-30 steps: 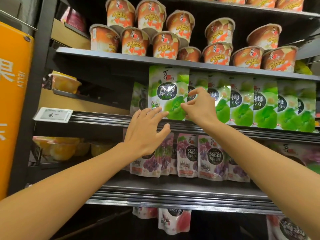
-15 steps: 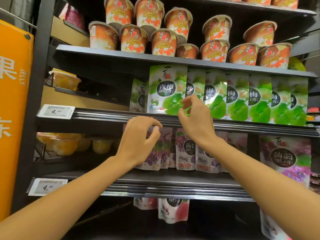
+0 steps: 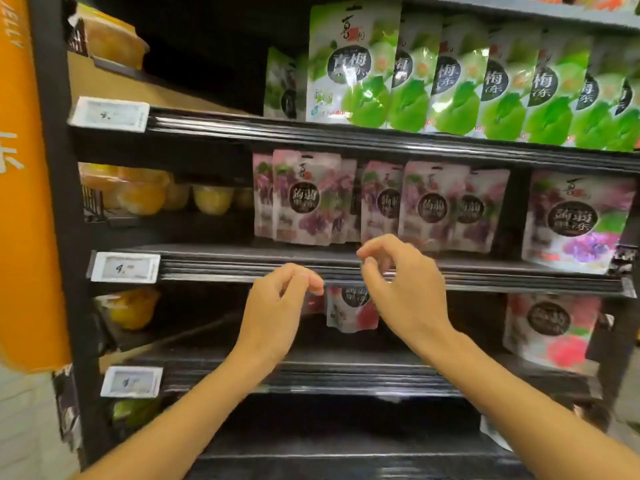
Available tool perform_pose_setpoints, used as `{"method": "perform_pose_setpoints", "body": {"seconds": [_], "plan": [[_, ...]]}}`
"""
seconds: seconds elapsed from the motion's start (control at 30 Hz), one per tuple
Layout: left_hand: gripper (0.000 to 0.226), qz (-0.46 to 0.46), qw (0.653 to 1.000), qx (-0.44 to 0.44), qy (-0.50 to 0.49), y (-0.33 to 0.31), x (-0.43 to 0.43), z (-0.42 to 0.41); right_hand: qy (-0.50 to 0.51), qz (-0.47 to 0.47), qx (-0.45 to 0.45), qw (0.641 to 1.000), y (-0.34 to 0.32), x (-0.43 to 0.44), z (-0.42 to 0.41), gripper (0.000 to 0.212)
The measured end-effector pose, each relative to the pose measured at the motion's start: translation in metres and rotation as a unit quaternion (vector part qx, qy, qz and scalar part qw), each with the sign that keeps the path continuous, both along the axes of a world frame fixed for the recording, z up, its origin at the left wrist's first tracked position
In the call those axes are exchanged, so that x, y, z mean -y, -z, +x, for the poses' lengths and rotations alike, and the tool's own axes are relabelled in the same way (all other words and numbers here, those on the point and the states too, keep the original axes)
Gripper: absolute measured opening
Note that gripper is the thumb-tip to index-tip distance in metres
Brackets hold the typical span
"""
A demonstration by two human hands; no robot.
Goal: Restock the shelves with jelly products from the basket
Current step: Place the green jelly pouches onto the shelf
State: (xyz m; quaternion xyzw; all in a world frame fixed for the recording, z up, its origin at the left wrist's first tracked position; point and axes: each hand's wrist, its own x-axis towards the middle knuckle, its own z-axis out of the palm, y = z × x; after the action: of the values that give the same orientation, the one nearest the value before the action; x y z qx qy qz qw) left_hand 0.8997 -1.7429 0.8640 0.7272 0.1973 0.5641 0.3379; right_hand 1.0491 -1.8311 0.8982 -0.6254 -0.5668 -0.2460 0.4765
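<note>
Shelving: black metal store shelving fills the frame. Its ribbed front rails run left to right, and white price tags are clipped at their left ends.
Surroundings: an orange sign panel stands along the left edge, and pale floor shows at lower left.
Jelly stock: green pouches stand in an overlapping row on the highest shelf in view. Purple pouches fill the level below, and pink pouches sit one level lower. Yellow jelly cups sit at the left of the purple level.
Hands: the left hand and right hand hover side by side at centre frame, in front of the rail under the purple pouches. Their fingers are loosely curled (thumb close to fingertips) and both are empty.
Since half a second ago: both hands have come down from the green row, where the right fingers were on the front pouch. The view has tipped down too. The shelf of orange cups has slid out at the top, and a third tag and lower shelves have come in.
Hard to read: the whole frame is motion-blurred, and the tag prices beyond a "4" are illegible. One pink pouch is partly covered by the hands, and the green row runs off the right edge. The bottom shelf is too dark to make out.
</note>
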Motion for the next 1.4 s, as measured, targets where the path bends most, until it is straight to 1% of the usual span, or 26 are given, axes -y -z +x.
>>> {"method": "perform_pose_setpoints", "body": {"seconds": [0.1, 0.2, 0.27, 0.37, 0.43, 0.5, 0.53, 0.6, 0.7, 0.8, 0.83, 0.87, 0.9, 0.93, 1.0, 1.03, 1.1, 1.17, 1.2, 1.3, 1.4], "plan": [[0.038, -0.057, 0.997, -0.033, 0.026, 0.062, 0.007, -0.012, -0.017, -0.038, -0.062, 0.997, 0.066, 0.014, -0.008, 0.015], [0.038, -0.126, 0.989, -0.068, 0.044, 0.137, 0.015, -0.026, -0.031, -0.100, -0.141, 0.984, 0.142, 0.024, -0.018, 0.016], [0.036, -0.173, 0.979, -0.094, 0.045, 0.191, 0.020, -0.036, -0.031, -0.157, -0.190, 0.969, 0.199, 0.029, -0.024, 0.017], [0.035, -0.276, 0.951, -0.135, 0.042, 0.282, 0.029, -0.050, -0.022, -0.245, -0.263, 0.933, 0.291, 0.040, -0.033, 0.018], [0.037, -0.345, 0.922, -0.176, 0.022, 0.345, 0.038, -0.060, -0.010, -0.311, -0.297, 0.903, 0.355, 0.046, -0.036, 0.019], [0.035, -0.418, 0.887, -0.198, 0.006, 0.408, 0.049, -0.069, -0.016, -0.377, -0.328, 0.866, 0.420, 0.054, -0.039, 0.016], [0.034, -0.450, 0.869, -0.204, -0.002, 0.439, 0.055, -0.074, -0.018, -0.400, -0.333, 0.854, 0.452, 0.059, -0.041, 0.016], [0.033, -0.502, 0.836, -0.219, -0.026, 0.501, 0.069, -0.086, -0.013, -0.443, -0.331, 0.833, 0.513, 0.068, -0.047, 0.022], [0.026, -0.560, 0.789, -0.246, -0.060, 0.596, 0.089, -0.101, -0.015, -0.492, -0.354, 0.796, 0.607, 0.074, -0.060, 0.033], [0.022, -0.616, 0.741, -0.250, -0.092, 0.687, 0.104, -0.116, -0.024, -0.544, -0.355, 0.760, 0.701, 0.073, -0.074, 0.046], [0.023, -0.641, 0.719, -0.252, -0.095, 0.715, 0.107, -0.121, -0.025, -0.571, -0.346, 0.744, 0.733, 0.072, -0.080, 0.045], [0.023, -0.668, 0.692, -0.257, -0.093, 0.742, 0.110, -0.125, -0.021, -0.603, -0.345, 0.719, 0.762, 0.071, -0.087, 0.038], [0.024, -0.694, 0.667, -0.257, -0.090, 0.768, 0.111, -0.131, -0.015, -0.623, -0.358, 0.695, 0.792, 0.070, -0.094, 0.029], [0.023, -0.715, 0.648, -0.245, -0.095, 0.792, 0.112, -0.134, -0.008, -0.629, -0.378, 0.679, 0.823, 0.069, -0.102, 0.022], [0.017, -0.739, 0.623, -0.211, -0.144, 0.842, 0.112, -0.137, -0.002, -0.635, -0.409, 0.655, 0.882, 0.067, -0.119, 0.016], [0.016, -0.736, 0.614, -0.226, -0.173, 0.866, 0.112, -0.137, -0.003, -0.647, -0.423, 0.635, 0.909, 0.066, -0.128, 0.016], [0.022, -0.711, 0.608, -0.284, -0.208, 0.909, 0.114, -0.140, -0.002, -0.672, -0.444, 0.592, 0.959, 0.066, -0.146, 0.016], [0.026, -0.687, 0.615, -0.329, -0.203, 0.944, 0.115, -0.143, 0.008, -0.696, -0.445, 0.563, 1.005, 0.065, -0.164, 0.015], [0.030, -0.673, 0.618, -0.356, -0.196, 0.959, 0.115, -0.143, 0.009, -0.708, -0.441, 0.551, 1.024, 0.066, -0.173, 0.019], [0.034, -0.639, 0.635, -0.387, -0.198, 0.991, 0.118, -0.143, -0.002, -0.732, -0.433, 0.526, 1.066, 0.071, -0.195, 0.031], [0.029, -0.592, 0.657, -0.400, -0.243, 1.004, 0.124, -0.139, -0.022, -0.734, -0.442, 0.516, 1.087, 0.075, -0.204, 0.031]]}}
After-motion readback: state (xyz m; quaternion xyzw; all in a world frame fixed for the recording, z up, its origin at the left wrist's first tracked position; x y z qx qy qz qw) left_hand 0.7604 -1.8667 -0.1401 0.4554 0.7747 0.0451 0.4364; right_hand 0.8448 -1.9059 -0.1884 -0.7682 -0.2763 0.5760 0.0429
